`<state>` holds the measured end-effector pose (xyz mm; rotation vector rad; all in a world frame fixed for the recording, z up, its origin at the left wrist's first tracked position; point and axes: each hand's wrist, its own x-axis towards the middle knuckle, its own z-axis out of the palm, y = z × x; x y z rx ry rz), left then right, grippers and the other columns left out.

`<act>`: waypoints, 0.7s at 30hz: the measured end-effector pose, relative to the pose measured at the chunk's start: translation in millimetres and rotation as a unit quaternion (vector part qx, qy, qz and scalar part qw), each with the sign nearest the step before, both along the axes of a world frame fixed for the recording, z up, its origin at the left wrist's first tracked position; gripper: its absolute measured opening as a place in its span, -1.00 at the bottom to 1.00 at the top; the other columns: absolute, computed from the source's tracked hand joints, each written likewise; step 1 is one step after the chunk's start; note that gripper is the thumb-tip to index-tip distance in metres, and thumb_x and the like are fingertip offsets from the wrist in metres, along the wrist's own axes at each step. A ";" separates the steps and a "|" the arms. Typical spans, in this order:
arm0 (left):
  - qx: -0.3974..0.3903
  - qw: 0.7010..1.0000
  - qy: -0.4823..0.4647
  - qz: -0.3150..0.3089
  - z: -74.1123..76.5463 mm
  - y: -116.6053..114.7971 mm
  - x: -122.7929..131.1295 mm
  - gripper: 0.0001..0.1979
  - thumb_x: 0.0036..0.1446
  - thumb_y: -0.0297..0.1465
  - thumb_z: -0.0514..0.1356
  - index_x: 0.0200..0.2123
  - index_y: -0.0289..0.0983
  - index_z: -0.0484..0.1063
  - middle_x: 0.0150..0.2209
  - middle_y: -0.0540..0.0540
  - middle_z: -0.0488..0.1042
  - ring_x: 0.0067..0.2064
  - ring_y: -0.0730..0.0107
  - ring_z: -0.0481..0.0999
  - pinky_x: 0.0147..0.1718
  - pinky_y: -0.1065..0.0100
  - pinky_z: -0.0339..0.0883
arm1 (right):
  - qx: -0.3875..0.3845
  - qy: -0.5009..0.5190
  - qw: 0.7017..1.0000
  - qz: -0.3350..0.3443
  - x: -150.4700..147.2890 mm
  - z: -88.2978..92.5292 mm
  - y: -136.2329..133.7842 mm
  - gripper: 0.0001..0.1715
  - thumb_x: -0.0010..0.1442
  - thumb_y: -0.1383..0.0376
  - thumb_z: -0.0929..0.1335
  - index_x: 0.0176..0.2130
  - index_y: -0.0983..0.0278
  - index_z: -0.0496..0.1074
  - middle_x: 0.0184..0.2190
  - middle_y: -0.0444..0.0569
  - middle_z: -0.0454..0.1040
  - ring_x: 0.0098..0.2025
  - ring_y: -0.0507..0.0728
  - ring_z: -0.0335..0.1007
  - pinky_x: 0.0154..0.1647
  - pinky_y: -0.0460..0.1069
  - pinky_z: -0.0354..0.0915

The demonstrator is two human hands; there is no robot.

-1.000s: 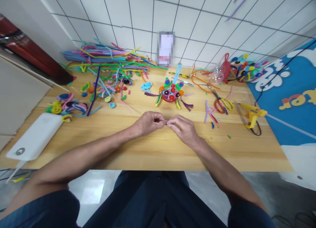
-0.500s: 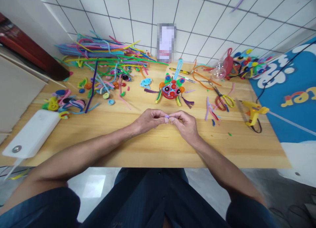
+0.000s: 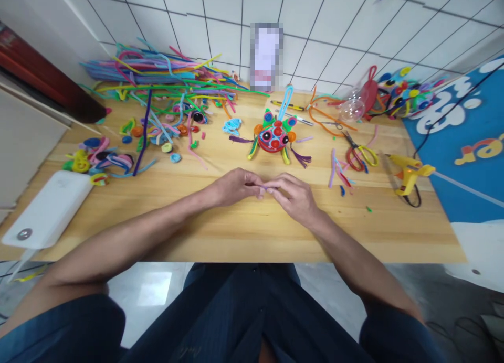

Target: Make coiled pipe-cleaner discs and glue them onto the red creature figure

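My left hand (image 3: 240, 188) and my right hand (image 3: 293, 196) meet fingertip to fingertip over the table's middle. Between them is a small purple pipe cleaner piece (image 3: 265, 187), pinched by both and mostly hidden by the fingers. Just beyond my hands sits a colourful animal-face ornament (image 3: 273, 137) made of coiled pipe cleaners, with black eyes, orange and red discs, purple tassels and a light blue loop on top. A small light blue bundle (image 3: 232, 125) lies to its left.
Many pipe cleaners (image 3: 157, 72) pile up at the back left. A white power bank (image 3: 49, 208) lies at the left edge. Scissors (image 3: 359, 153), pipe cleaner scraps (image 3: 339, 169) and a yellow glue gun (image 3: 411, 173) are on the right. A phone (image 3: 266, 56) leans against the tiled wall.
Both hands stay together at the same spot, with fingers slightly shifted around the purple piece, which shows less now. The view has tilted slightly; nothing else has visibly moved.
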<state>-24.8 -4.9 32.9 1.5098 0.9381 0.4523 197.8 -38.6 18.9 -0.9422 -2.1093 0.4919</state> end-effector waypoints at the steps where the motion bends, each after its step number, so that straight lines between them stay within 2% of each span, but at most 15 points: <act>1: -0.042 0.998 -0.037 0.016 -0.8 -0.6 1.2 -0.78 0.07 -0.23 0.39 -0.32 -0.28 0.69 -0.44 -0.04 0.61 -0.54 0.55 0.28 -0.54 0.46 0.08 | 0.000 0.015 1.000 -0.022 -1.0 1.1 -0.5 -0.84 0.38 0.36 0.40 -0.10 0.15 0.60 -0.26 -0.07 0.63 -0.22 0.09 0.58 -0.18 0.01 0.49; 3: -0.116 0.986 -0.109 0.055 -3.9 -3.7 5.5 -0.67 -0.02 -0.19 0.47 -0.25 -0.30 0.69 -0.35 -0.10 0.65 -0.56 0.58 0.25 -0.57 0.46 0.09 | -0.005 0.045 0.997 -0.061 -3.1 2.8 -1.8 -0.88 0.36 0.35 0.43 -0.15 0.15 0.60 -0.31 -0.10 0.62 -0.27 0.09 0.57 -0.22 0.01 0.48; 5: -0.159 0.970 -0.159 0.095 -7.8 -8.3 10.9 -0.60 -0.09 -0.16 0.51 -0.25 -0.32 0.69 -0.32 -0.14 0.67 -0.57 0.60 0.24 -0.58 0.45 0.09 | -0.010 0.062 0.994 -0.086 -5.0 3.2 -3.2 -0.91 0.34 0.34 0.44 -0.17 0.15 0.60 -0.34 -0.11 0.62 -0.31 0.08 0.55 -0.23 0.02 0.47; 7: -0.168 0.961 -0.179 0.126 -10.3 -12.2 14.7 -0.59 -0.10 -0.13 0.51 -0.27 -0.32 0.68 -0.31 -0.15 0.68 -0.58 0.62 0.23 -0.59 0.45 0.09 | -0.012 0.066 0.993 -0.094 -5.6 3.1 -3.9 -0.91 0.33 0.35 0.45 -0.17 0.16 0.60 -0.34 -0.11 0.62 -0.32 0.08 0.54 -0.23 0.02 0.46; 10: -0.135 0.968 -0.156 0.142 -8.0 -13.6 14.0 -0.63 -0.04 -0.13 0.49 -0.31 -0.31 0.67 -0.35 -0.11 0.67 -0.59 0.62 0.22 -0.60 0.45 0.08 | -0.007 0.053 0.995 -0.079 -3.7 3.9 -3.2 -0.87 0.34 0.37 0.44 -0.13 0.15 0.59 -0.29 -0.10 0.62 -0.29 0.08 0.54 -0.20 0.02 0.47; 14: -0.069 0.992 -0.050 0.095 0.8 -9.9 6.2 -0.72 0.06 -0.18 0.41 -0.37 -0.32 0.67 -0.61 0.04 0.47 -0.61 0.59 0.18 -0.59 0.46 0.02 | 0.030 0.015 0.999 -0.035 0.6 4.8 -0.9 -0.80 0.38 0.41 0.40 -0.08 0.15 0.58 -0.23 -0.07 0.63 -0.19 0.10 0.58 -0.14 0.01 0.49; 18: 0.023 0.999 0.042 0.022 2.7 -6.9 1.8 -0.79 0.14 -0.31 0.30 -0.42 -0.31 0.67 -0.52 0.00 0.56 -0.50 0.54 0.33 -0.49 0.48 0.10 | 0.039 -0.022 0.999 0.024 2.0 1.2 0.2 -0.78 0.41 0.42 0.36 -0.05 0.17 0.57 -0.19 -0.04 0.61 -0.16 0.10 0.57 -0.10 0.00 0.49; 21: 0.022 0.999 0.043 0.000 -0.4 -5.3 0.9 -0.78 0.16 -0.30 0.30 -0.41 -0.30 0.68 -0.54 0.01 0.54 -0.52 0.54 0.29 -0.51 0.48 0.08 | 0.011 -0.023 0.999 0.022 1.9 0.4 0.3 -0.81 0.41 0.40 0.36 -0.09 0.18 0.57 -0.23 -0.05 0.60 -0.19 0.09 0.56 -0.14 0.01 0.48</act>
